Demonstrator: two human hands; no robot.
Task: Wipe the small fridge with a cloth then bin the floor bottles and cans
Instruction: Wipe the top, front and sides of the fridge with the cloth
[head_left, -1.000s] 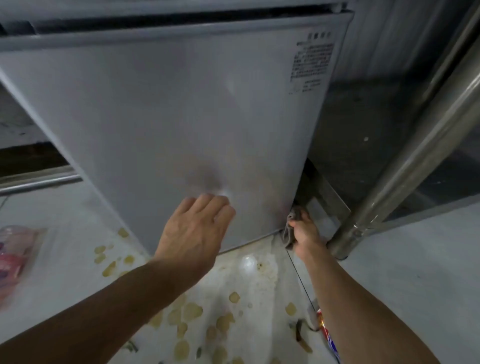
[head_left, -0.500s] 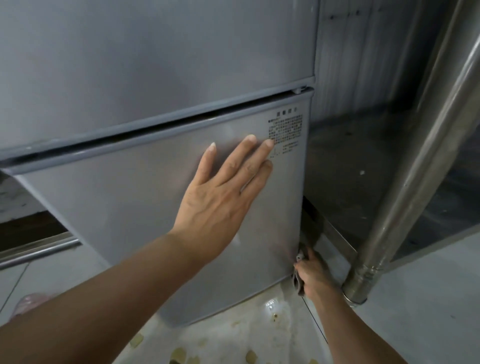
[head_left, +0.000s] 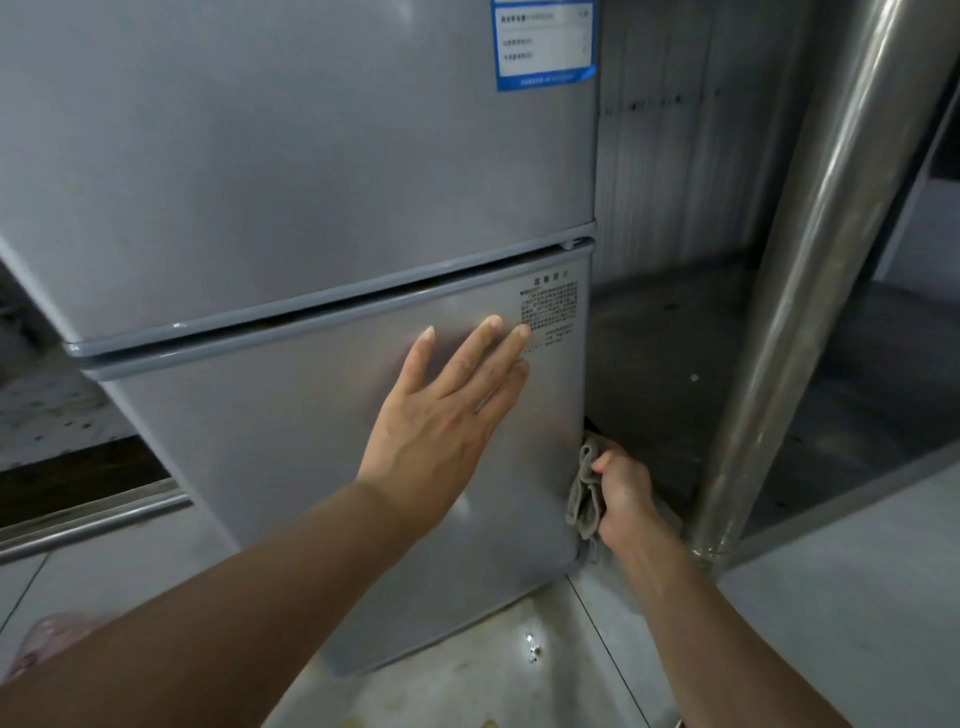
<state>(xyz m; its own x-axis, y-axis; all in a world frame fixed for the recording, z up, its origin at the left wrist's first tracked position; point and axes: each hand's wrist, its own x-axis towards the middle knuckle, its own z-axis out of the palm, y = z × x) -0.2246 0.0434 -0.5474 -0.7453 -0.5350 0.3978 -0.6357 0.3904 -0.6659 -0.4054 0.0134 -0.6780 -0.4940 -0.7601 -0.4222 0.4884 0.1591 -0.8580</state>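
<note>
The small grey two-door fridge (head_left: 270, 197) fills the view, its lower door (head_left: 260, 467) in front of me. My left hand (head_left: 447, 415) lies flat on the lower door with fingers straight, near the printed label at the door's upper right. My right hand (head_left: 623, 493) grips a bunched grey cloth (head_left: 584, 493) against the fridge's right edge, low down. No bottles or cans show clearly; only a pink, blurred object (head_left: 47, 642) sits at the bottom left.
A thick steel table leg (head_left: 789, 291) stands just right of the fridge, with a steel lower shelf (head_left: 857, 415) behind it. A corrugated metal wall (head_left: 665, 156) is at the back. The stained floor (head_left: 467, 686) lies below.
The view has tilted up, showing more of the upper door. My left hand rose from low on the door to near the label. My right hand slid the cloth up the right edge.
</note>
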